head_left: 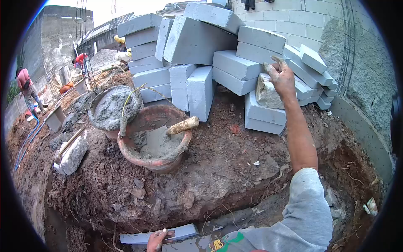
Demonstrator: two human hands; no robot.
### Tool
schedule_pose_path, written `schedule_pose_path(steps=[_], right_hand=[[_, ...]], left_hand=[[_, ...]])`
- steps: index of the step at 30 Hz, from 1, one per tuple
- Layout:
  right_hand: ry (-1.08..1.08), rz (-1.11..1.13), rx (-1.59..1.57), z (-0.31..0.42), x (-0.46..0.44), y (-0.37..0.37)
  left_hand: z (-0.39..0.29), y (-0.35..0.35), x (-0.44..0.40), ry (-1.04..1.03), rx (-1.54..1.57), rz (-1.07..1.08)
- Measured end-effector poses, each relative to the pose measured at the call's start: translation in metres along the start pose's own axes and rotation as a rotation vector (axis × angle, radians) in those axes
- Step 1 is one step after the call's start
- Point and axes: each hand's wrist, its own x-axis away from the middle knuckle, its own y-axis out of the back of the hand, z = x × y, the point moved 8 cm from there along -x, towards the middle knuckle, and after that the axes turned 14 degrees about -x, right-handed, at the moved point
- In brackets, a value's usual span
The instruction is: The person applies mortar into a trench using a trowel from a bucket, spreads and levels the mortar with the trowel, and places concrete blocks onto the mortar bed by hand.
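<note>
My right hand (280, 77) reaches forward at the end of my outstretched arm, with thumb and fingers apart and nothing in them. Just behind it is a rough, dirt-stained block (268, 91), lying on pale grey blocks (263, 113); whether the hand touches it I cannot tell. At the bottom of the view my left hand (157, 241) rests against the near edge of a light block (184, 231) in the trench, its fingers lying along the surface. An orange bucket (157, 163) stands between the hands and the stack, holding grey mortar and a wooden-handled trowel (183, 125).
A second bucket (115, 108), full of mortar, adjoins the first. A hammer (63, 152) lies on a broken block (75, 157) at left. More blocks (197, 40) are piled ahead, before a block wall (294, 21). Two people (28, 86) work in the left background.
</note>
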Motion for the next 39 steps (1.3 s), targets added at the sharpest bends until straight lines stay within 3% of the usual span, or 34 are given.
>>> schedule_pose_path(steps=[2,4,6,8,10,11,13,15,19,23,27,30,32,35,38,39], right_hand=[[-0.38,0.086,-0.611,-0.027,-0.029,-0.025],[-0.317,0.035,-0.369,-0.028,-0.061,-0.055],[0.339,-0.061,0.393,0.011,-0.081,-0.088],[0.452,0.013,0.564,0.007,-0.116,-0.117],[0.601,0.032,0.614,-0.015,-0.159,-0.134],[0.541,0.051,0.636,-0.022,-0.173,-0.136],[0.415,0.084,0.663,-0.029,-0.198,-0.144],[0.473,0.14,0.651,-0.029,-0.21,-0.153],[0.561,0.236,0.642,-0.028,-0.203,-0.15],[0.483,0.269,0.694,-0.02,-0.204,-0.149],[0.392,0.418,0.694,-0.003,-0.189,-0.122],[0.527,0.24,0.866,-0.002,-0.188,-0.052],[0.327,0.116,0.834,-0.043,-0.206,0.007],[0.181,-0.095,0.726,-0.061,-0.186,0.053],[0.166,-0.106,0.283,-0.094,-0.179,0.06],[0.146,-0.086,0.27,-0.092,-0.179,0.062]], left_hand=[[-0.074,-0.037,0.001,-0.11,-0.039,0.053],[-0.152,-0.067,-0.004,-0.246,-0.134,-0.017],[-0.238,-0.09,0.006,-0.491,-0.416,-0.262],[-0.309,-0.116,0.03,-0.771,-0.409,-0.5],[-0.346,-0.137,0.045,-0.878,-0.406,-0.642],[-0.355,-0.141,0.044,-0.923,-0.436,-0.688],[-0.346,-0.146,0.035,-0.884,-0.224,-0.598],[-0.32,-0.141,0.019,-0.752,-0.092,-0.515],[-0.292,-0.132,0.028,-0.539,-0.042,-0.592],[-0.303,-0.145,0.014,-0.585,-0.012,-0.589],[-0.35,-0.198,-0.004,-0.683,0.013,-0.41],[-0.396,-0.229,-0.021,-0.813,0.043,-0.315],[-0.44,-0.241,-0.039,-0.869,0.013,-0.284],[-0.52,-0.266,-0.064,-1.041,-0.119,-0.329],[-0.581,-0.284,-0.095,-1.058,-0.236,-0.416],[-0.598,-0.29,-0.103,-1.057,-0.293,-0.47]])
